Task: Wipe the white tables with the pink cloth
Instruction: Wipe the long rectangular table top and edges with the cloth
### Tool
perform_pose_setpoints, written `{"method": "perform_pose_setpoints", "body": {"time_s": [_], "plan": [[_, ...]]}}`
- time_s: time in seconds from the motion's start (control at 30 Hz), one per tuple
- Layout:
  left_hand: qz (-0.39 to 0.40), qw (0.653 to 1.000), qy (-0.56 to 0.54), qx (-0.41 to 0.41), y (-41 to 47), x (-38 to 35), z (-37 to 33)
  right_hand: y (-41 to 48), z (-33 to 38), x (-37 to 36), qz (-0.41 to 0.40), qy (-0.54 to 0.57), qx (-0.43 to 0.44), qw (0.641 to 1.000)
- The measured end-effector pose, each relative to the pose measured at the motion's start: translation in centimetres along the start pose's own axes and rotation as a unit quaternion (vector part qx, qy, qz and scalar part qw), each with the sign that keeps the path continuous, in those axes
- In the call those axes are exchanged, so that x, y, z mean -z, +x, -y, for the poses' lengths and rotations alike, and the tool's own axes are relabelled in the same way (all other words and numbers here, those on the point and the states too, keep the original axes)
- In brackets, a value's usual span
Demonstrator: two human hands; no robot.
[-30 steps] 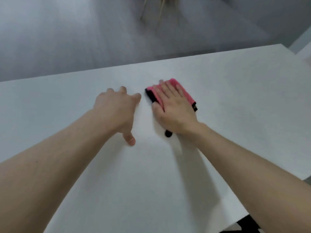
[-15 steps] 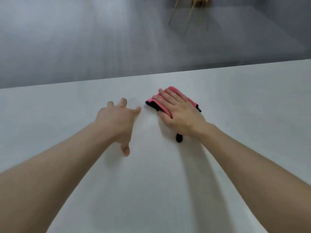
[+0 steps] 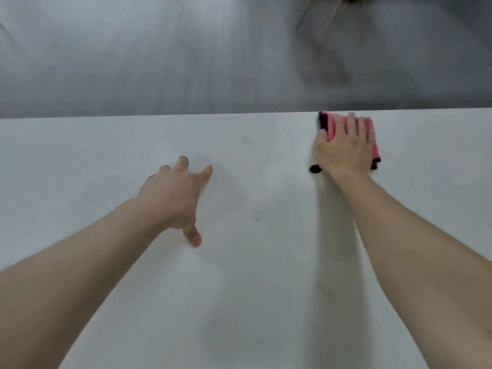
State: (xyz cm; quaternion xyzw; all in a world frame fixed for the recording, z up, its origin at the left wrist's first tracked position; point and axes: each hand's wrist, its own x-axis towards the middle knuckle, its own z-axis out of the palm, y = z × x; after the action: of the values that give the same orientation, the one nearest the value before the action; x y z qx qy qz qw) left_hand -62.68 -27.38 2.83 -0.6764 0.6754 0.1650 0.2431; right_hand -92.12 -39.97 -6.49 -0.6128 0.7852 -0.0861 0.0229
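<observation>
A folded pink cloth (image 3: 331, 126) with black edging lies flat on the white table (image 3: 255, 275), right at the table's far edge on the right. My right hand (image 3: 344, 147) presses on it with straight fingers and covers most of it. My left hand (image 3: 177, 198) rests on the bare tabletop to the left of centre, fingers spread and thumb pointing back toward me. It holds nothing.
Beyond the table's far edge (image 3: 159, 116) lies grey floor. Thin wooden chair legs (image 3: 330, 20) stand at the top right, blurred.
My right hand has slid the cloth away from my left hand, rightward and out to the far edge. The left hand has stayed on the table. The view has shifted too.
</observation>
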Motion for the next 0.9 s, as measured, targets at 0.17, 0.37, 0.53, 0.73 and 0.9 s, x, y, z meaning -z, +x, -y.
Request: {"method": "perform_pose_setpoints", "body": {"time_s": [0.17,0.37,0.53,0.73,0.9], "plan": [[-0.009,1.0,-0.006,0.003,0.6,-0.5,0.1,-2.5,11.7,-1.2,0.035,0.033,0.139,0.989],[-0.02,1.0,-0.006,0.001,0.4,-0.5,0.1,-0.3,6.4,-1.2,0.017,0.015,0.253,0.967],[-0.029,1.0,-0.004,-0.006,0.3,-0.4,0.1,-0.1,7.0,-1.2,0.004,0.019,-0.051,0.998],[-0.04,0.999,0.002,0.004,0.8,-0.8,0.4,-3.9,13.7,-1.3,0.094,0.014,0.388,0.917],[-0.047,0.999,-0.008,0.007,0.9,-0.8,0.5,-1.4,4.4,-0.5,0.036,0.012,0.112,0.993]]}}
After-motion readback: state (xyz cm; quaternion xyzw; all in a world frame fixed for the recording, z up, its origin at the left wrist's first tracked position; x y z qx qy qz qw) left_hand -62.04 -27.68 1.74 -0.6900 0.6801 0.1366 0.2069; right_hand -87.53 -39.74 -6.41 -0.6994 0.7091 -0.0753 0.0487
